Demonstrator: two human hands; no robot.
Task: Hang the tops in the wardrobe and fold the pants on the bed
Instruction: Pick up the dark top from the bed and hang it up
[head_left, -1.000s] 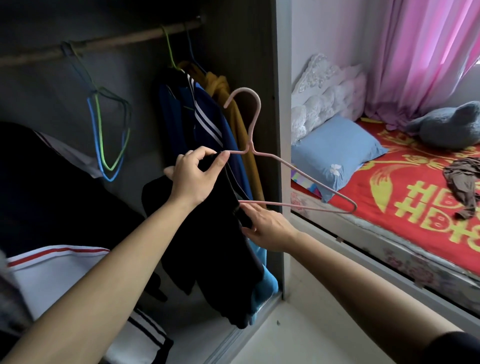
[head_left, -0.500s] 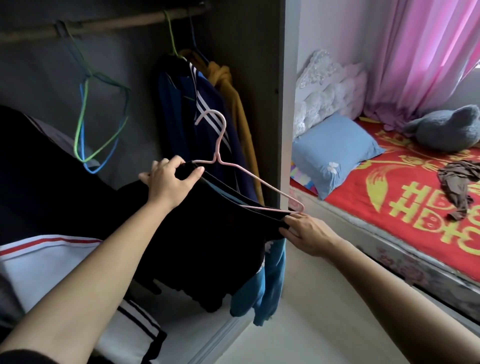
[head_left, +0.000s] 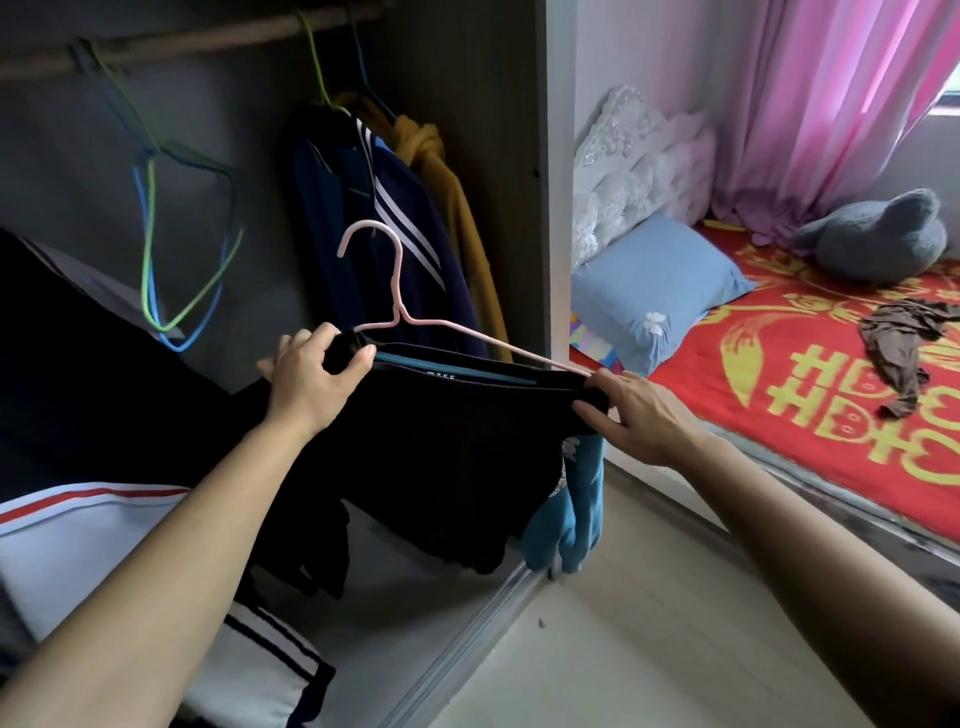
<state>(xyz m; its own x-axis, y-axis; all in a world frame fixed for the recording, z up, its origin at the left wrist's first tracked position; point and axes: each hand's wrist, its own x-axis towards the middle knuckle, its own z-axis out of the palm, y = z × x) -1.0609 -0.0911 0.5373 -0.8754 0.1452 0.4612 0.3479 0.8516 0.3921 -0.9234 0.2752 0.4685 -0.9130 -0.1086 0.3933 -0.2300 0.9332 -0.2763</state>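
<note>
Our black top (head_left: 457, 441) now lies spread across the pink hanger (head_left: 396, 291), whose right arm stuck out bare a second ago. We hold it well below the wardrobe rail (head_left: 208, 39), before the navy jacket (head_left: 363, 218) hanging there. Our left hand (head_left: 311, 382) grips one shoulder, our right hand (head_left: 644, 415) pinches the other, well apart.

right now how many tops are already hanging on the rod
2, both hung on the rod: a navy striped jacket and a mustard top just right of it. Others may hide behind them.
</note>
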